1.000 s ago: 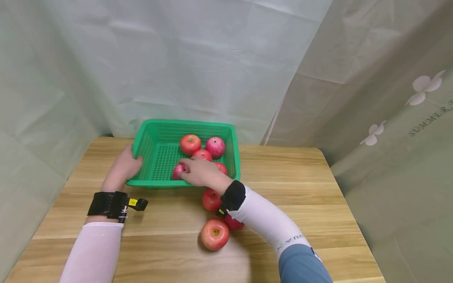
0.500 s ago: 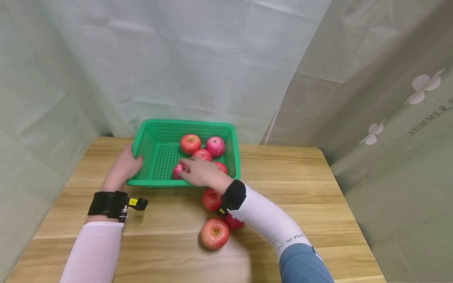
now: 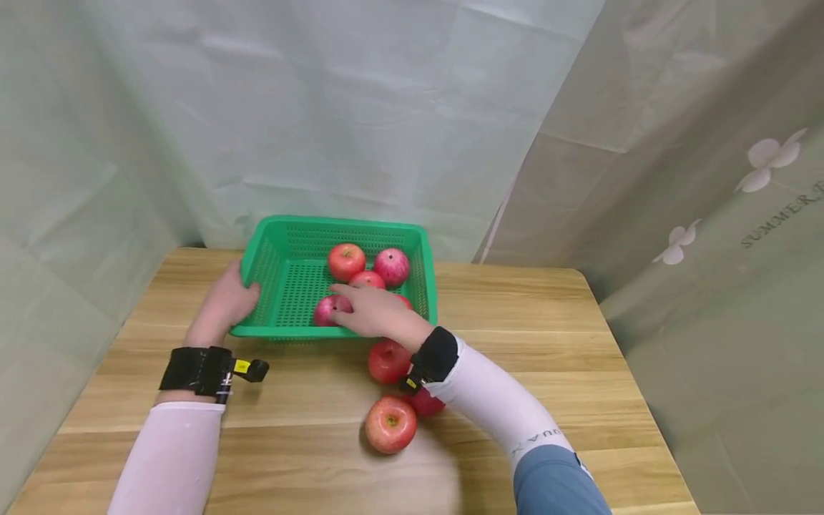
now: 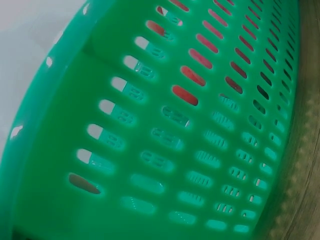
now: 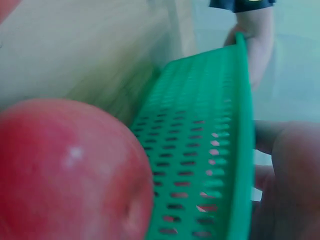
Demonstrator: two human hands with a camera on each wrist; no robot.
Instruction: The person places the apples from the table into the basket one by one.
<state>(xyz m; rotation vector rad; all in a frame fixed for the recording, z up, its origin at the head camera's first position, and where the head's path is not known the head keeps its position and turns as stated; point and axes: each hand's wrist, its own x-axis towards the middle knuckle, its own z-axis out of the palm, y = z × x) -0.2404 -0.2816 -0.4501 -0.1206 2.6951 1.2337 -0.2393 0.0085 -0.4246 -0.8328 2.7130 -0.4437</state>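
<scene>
A green perforated plastic basket [image 3: 299, 279] stands at the back of the table with several red apples inside. My left hand [image 3: 230, 297] grips its left rim, thumb on the inner side; the left wrist view shows the basket's slotted wall [image 4: 165, 135] up close. My right hand [image 3: 373, 309] reaches over the front rim, fingers and thumb spread beside a pinkish apple [image 3: 325, 312] that sits on the basket floor. In the right wrist view, the fingers [image 5: 295, 165] show beyond the rim, partly out of frame. The right hand partly hides another apple [image 3: 404, 301].
In front of the basket, a red apple [image 3: 388, 361], a darker one [image 3: 427, 403] partly under the right wrist, and a lighter one [image 3: 390, 425] lie on the wooden table [image 3: 528, 343]. Pale curtains [image 3: 360, 107] hang close behind and at both sides.
My right hand has drawn slightly right, its fingers parting from the pinkish apple, so more of that apple shows. The left hand and the basket have stayed in place.
</scene>
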